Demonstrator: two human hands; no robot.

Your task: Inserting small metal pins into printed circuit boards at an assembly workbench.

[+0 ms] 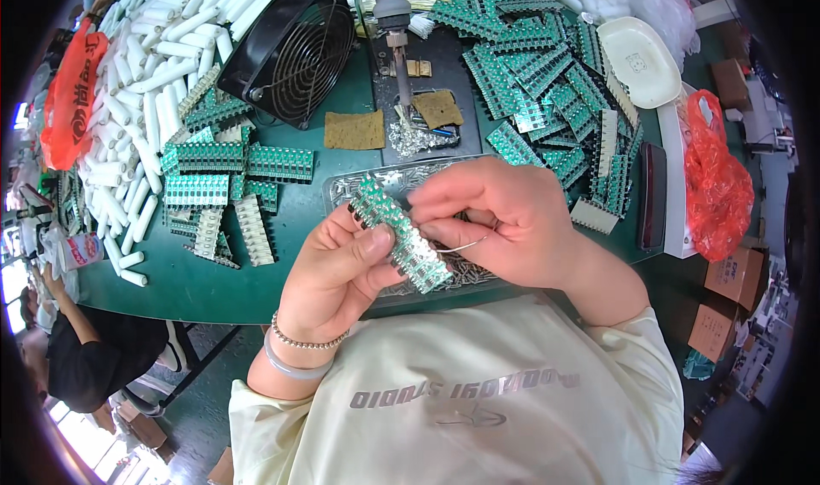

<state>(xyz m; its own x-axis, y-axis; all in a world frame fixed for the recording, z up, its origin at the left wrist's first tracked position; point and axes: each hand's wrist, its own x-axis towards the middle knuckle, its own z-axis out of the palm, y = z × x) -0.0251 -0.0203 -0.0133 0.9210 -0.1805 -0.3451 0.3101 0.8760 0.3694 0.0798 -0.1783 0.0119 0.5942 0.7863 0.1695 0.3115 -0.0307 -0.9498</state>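
Tabletop [205,301], green, carrying everything listed below. White tubes [158,113], a loose heap along the left, massed at the side and leaving the near middle to the hands. Green circuit-board strips [521,66], overlapping in a pile at far right; a second stack [201,164] lies left of centre, both apparently set to flank the work within reach. Clear tray [332,196], filled with small metal pieces, directly beneath the hands, perhaps so that anything dropped falls back in. Black fan [295,53], tilted, just left of the upright metal tool, probably to move air there. Right hand [504,224], fingers pinched on a thin piece. Left hand [342,258], closed on a board strip, thumb on top, seemingly to steady it. Upright metal tool [398,45], far centre, tip pointing down. Held board strip [397,229], above the tray, slanting from far left to near right, perhaps angled to present its face to the right hand. Brown pads [354,131], lying near the tool's tip. Thin wire-like piece [465,246], between right-hand fingers, one end at the board; exact kind unclear.
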